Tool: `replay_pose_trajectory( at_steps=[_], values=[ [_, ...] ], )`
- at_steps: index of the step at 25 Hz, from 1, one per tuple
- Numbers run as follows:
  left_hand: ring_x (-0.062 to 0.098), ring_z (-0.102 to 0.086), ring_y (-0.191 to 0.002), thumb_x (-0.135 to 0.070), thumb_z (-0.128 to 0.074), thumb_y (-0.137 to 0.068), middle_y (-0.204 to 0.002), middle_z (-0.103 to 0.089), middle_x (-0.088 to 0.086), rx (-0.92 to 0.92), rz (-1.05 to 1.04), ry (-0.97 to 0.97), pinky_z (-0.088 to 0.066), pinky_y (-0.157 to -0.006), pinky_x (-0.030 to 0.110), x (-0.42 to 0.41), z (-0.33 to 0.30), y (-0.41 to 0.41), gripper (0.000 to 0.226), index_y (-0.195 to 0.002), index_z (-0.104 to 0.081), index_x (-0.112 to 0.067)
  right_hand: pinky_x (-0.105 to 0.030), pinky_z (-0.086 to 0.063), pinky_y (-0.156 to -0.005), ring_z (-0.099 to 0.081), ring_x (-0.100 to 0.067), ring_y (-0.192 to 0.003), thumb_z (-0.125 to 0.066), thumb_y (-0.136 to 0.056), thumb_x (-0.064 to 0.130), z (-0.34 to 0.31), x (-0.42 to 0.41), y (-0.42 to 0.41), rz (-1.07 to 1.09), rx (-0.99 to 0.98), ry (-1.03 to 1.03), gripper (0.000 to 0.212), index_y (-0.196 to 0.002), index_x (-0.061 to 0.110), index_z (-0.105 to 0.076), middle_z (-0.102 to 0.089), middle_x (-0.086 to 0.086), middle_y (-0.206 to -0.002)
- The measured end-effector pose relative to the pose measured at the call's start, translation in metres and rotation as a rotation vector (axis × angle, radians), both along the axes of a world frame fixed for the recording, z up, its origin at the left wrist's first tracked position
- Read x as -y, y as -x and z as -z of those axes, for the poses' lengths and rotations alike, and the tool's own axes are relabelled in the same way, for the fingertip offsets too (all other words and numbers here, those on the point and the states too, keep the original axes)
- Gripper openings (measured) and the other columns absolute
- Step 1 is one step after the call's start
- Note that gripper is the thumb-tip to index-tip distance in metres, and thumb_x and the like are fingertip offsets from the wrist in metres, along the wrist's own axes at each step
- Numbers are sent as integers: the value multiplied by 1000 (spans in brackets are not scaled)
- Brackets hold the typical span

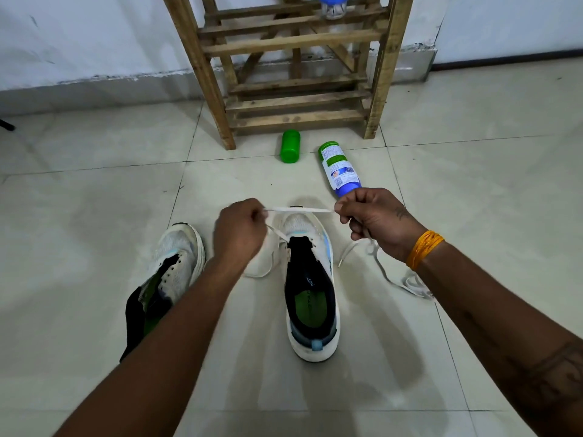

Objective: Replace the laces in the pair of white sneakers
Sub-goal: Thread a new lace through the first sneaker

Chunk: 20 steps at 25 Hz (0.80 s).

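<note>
1. Two bare forearms reach forward over a pale tiled floor (441, 190), seen from above.
2. The left hand (239, 230) and right hand (375, 220) each pinch a white lace (299, 210) with curled fingers — a short stretch runs taut and level between them, above the toe of one sneaker.
3. That white sneaker (310, 294) stands upright in the middle, toe pointing away, its eyelets bare; the lace trails from the left hand down toward its tongue.
4. The second sneaker (172, 272) lies to the left, partly under the left forearm.
5. Loose lace (391, 279) curls on the tiles below the right wrist, which wears an orange thread band (424, 249).
6. Beyond — a green cap (290, 146), a bottle lying down (339, 168), a wooden rack (293, 67).
</note>
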<state>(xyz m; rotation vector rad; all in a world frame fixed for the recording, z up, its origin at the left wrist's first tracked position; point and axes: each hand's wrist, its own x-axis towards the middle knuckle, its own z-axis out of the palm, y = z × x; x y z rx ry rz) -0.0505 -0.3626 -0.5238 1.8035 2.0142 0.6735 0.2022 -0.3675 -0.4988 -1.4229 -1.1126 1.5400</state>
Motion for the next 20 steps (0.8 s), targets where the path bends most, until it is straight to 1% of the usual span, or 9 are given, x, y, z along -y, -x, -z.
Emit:
replay_pose_trajectory(
  at_steps=[2, 3, 7, 9, 11, 15, 16, 18, 20],
  values=[
    [29, -67, -98, -18, -60, -93, -104, -73, 2, -252, -110, 65, -48, -78, 36, 1, -1, 25, 16, -100, -74, -23, -26, -46, -47, -46, -17, -53, -66, -92, 4, 1, 7, -1, 23, -14, 0, 6, -89, 8, -71, -66, -7, -74],
    [27, -67, -102, -17, -60, -94, -114, -72, 1, -204, -89, 75, -50, -84, 36, 3, -6, 24, 23, -111, -74, -24, -26, -46, -47, -47, -17, -54, -65, -93, 4, 0, 9, 1, -1, -17, -2, 6, -92, 6, -71, -68, -8, -77],
    [17, -64, -60, -21, -58, -103, -105, -74, -3, 598, 272, 242, -54, -57, 30, 18, -41, -35, 22, -121, -72, -23, -26, -47, -49, -55, -16, -54, -61, -95, 0, -11, 11, 20, -158, -56, -60, 14, -107, -5, -67, -71, -12, -83],
    [17, -56, -54, -19, -57, -104, -83, -68, -2, 677, 371, 293, -49, -52, 30, 19, -44, -42, 18, -112, -73, -17, -26, -48, -49, -55, -17, -53, -59, -95, -2, -14, 11, 22, -151, -71, -78, 12, -105, -4, -66, -71, -14, -83],
    [16, -55, -56, -13, -61, -100, -72, -64, -6, 513, 238, 202, -48, -56, 30, 8, -35, -15, 15, -97, -75, -18, -27, -49, -50, -55, -18, -53, -56, -94, -4, -11, 11, 17, -100, -43, -63, 13, -103, -1, -66, -72, -13, -83],
    [27, -68, -95, -11, -58, -92, -99, -74, 0, -308, -16, 64, -44, -73, 31, 2, -22, 31, 20, -93, -70, -27, -32, -52, -56, -55, -20, -55, -54, -94, -3, 1, 14, 6, -64, 59, -33, 17, -104, -2, -67, -73, -12, -83],
    [26, -69, -97, -12, -58, -95, -107, -74, 0, -254, 34, 4, -46, -76, 31, 6, -24, 20, 22, -104, -73, -26, -32, -53, -56, -56, -20, -55, -54, -94, -3, 2, 14, 8, -75, 57, -31, 17, -104, -2, -67, -74, -12, -83],
    [19, -71, -78, -17, -60, -100, -112, -74, -4, 180, 230, 10, -53, -69, 29, 17, -33, -17, 23, -118, -72, -24, -31, -54, -55, -57, -19, -55, -56, -95, -1, -1, 13, 17, -112, 32, -48, 14, -104, -1, -67, -74, -12, -84],
    [17, -67, -56, -20, -64, -100, -96, -75, -7, 465, 343, 147, -56, -53, 32, 24, -41, -44, 18, -114, -73, -25, -31, -55, -54, -59, -20, -57, -60, -95, 1, -4, 11, 25, -142, 13, -84, 10, -104, -2, -65, -72, -13, -84]
  ],
)
